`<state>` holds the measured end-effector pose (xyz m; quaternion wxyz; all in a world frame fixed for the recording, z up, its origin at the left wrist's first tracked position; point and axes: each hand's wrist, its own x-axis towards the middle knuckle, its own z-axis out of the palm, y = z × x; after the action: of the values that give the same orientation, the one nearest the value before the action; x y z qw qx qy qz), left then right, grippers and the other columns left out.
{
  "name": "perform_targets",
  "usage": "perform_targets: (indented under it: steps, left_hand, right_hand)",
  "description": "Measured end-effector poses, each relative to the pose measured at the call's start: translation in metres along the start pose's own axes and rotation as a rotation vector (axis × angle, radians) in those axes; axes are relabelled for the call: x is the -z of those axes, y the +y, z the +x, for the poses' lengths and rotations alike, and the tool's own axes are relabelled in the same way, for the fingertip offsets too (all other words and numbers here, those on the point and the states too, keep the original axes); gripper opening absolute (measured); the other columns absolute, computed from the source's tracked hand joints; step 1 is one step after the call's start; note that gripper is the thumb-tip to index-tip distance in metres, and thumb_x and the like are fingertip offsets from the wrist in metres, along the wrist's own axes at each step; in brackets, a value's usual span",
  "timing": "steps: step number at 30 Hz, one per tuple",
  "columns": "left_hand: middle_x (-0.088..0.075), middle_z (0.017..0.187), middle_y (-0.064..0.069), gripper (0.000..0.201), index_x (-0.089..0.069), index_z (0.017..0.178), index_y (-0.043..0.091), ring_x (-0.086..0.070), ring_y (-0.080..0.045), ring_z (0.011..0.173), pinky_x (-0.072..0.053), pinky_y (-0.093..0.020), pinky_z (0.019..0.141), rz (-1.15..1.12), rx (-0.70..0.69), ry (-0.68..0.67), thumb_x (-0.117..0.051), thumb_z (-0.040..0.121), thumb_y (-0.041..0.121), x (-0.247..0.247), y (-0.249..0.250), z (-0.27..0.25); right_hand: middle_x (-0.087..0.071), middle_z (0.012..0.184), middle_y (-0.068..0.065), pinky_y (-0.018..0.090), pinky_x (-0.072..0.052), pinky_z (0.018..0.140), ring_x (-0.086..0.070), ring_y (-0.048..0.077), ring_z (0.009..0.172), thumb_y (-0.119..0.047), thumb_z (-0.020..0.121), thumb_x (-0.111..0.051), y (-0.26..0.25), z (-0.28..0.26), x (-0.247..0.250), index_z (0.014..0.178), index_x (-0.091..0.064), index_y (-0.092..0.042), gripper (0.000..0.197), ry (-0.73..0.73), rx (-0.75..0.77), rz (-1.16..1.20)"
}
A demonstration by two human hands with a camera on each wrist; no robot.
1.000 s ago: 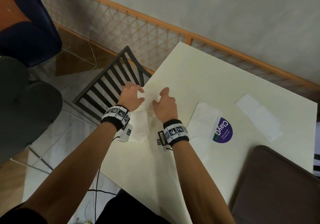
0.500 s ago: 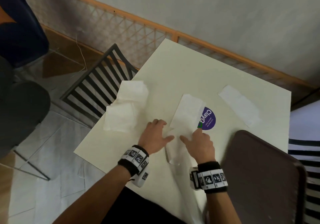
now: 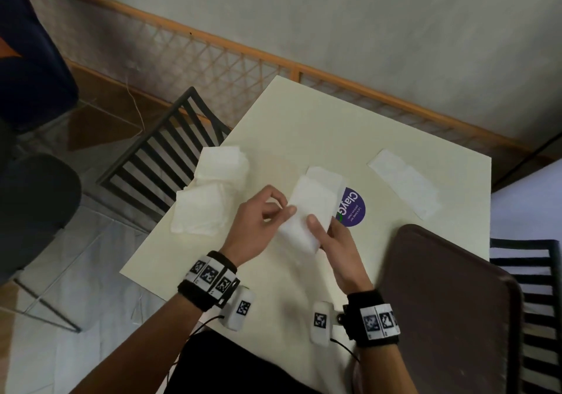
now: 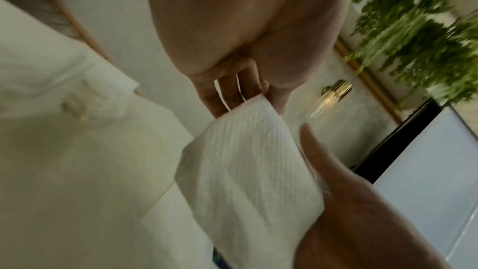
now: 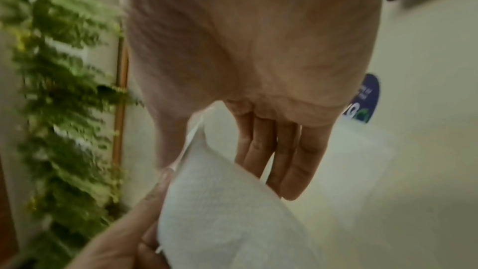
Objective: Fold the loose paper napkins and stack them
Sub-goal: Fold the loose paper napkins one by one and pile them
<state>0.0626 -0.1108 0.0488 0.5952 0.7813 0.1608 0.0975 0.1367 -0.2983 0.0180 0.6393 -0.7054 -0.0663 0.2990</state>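
Observation:
Both hands hold one white paper napkin (image 3: 305, 211) just above the cream table (image 3: 304, 125). My left hand (image 3: 284, 202) pinches its left edge between thumb and fingers; the left wrist view shows the fingers (image 4: 232, 97) at the napkin's (image 4: 245, 171) top corner. My right hand (image 3: 322, 224) has its thumb on top and its fingers (image 5: 279, 161) under the napkin (image 5: 220, 212). A second napkin (image 3: 327, 179) lies beneath, partly covered. Folded napkins (image 3: 209, 199) lie piled at the table's left edge. Another flat napkin (image 3: 404, 183) lies far right.
A purple round sticker (image 3: 352, 211) is on the table beside the held napkin. A dark brown chair back (image 3: 450, 302) stands against the table's near right edge. A black slatted chair (image 3: 164, 150) stands beyond the left edge, below the piled napkins.
Both hands left the folded pile at the left, came to the napkin by the purple sticker, took hold of it and lifted it off the table.

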Motion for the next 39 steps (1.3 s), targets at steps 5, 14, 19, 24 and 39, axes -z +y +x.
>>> perform_targets:
  steps: [5,14,19,24,39]
  left_hand:
    - [-0.071,0.068,0.000,0.023,-0.064,0.111,0.020,-0.066,-0.019,0.065,-0.056,-0.039,0.068,-0.088,-0.011,0.047,-0.075,0.101,0.037,0.019,0.028,0.002]
    - [-0.083,0.105,-0.005,0.012,-0.078,0.113,0.005,-0.079,-0.026,0.103,-0.063,-0.051,0.096,-0.084,-0.088,0.038,-0.069,0.105,0.008,0.051,0.040,0.004]
    - [-0.080,0.096,-0.020,0.031,-0.081,0.108,0.009,-0.075,-0.045,0.097,-0.061,-0.056,0.087,-0.115,-0.148,0.003,-0.059,0.103,-0.013,0.057,0.042,0.005]
    - [-0.077,0.097,-0.019,0.028,-0.076,0.100,0.001,-0.073,-0.040,0.099,-0.062,-0.037,0.087,-0.214,-0.113,0.001,-0.053,0.107,-0.012,0.058,0.043,0.005]
    - [-0.061,0.066,0.005,0.032,-0.069,0.076,0.007,-0.052,-0.006,0.059,-0.040,-0.016,0.065,0.050,-0.162,0.142,-0.066,0.107,0.011,0.066,0.040,0.011]
  right_hand:
    - [-0.037,0.074,0.014,0.041,-0.031,0.071,-0.033,0.030,0.073,-0.024,0.100,-0.081,-0.034,0.006,-0.015,0.076,-0.052,-0.005,0.042,0.050,0.179,0.062]
    - [-0.082,0.117,0.011,0.043,-0.064,0.092,-0.077,0.032,0.109,-0.001,0.095,-0.080,-0.065,0.017,-0.021,0.115,-0.082,-0.005,0.021,-0.046,0.336,0.165]
    - [-0.066,0.100,0.007,0.035,-0.046,0.078,-0.060,0.027,0.092,0.011,0.080,-0.066,-0.062,0.026,-0.017,0.083,-0.086,-0.019,0.036,-0.096,0.419,0.244]
    - [-0.064,0.107,0.007,0.040,-0.044,0.080,-0.059,0.027,0.097,-0.006,0.080,-0.069,-0.062,0.025,-0.016,0.081,-0.087,-0.022,0.024,-0.101,0.409,0.267]
    - [-0.039,0.062,-0.011,0.022,-0.029,0.059,-0.035,0.011,0.060,-0.037,0.114,-0.056,-0.082,0.040,-0.071,0.074,-0.040,-0.025,0.045,-0.067,0.464,-0.462]
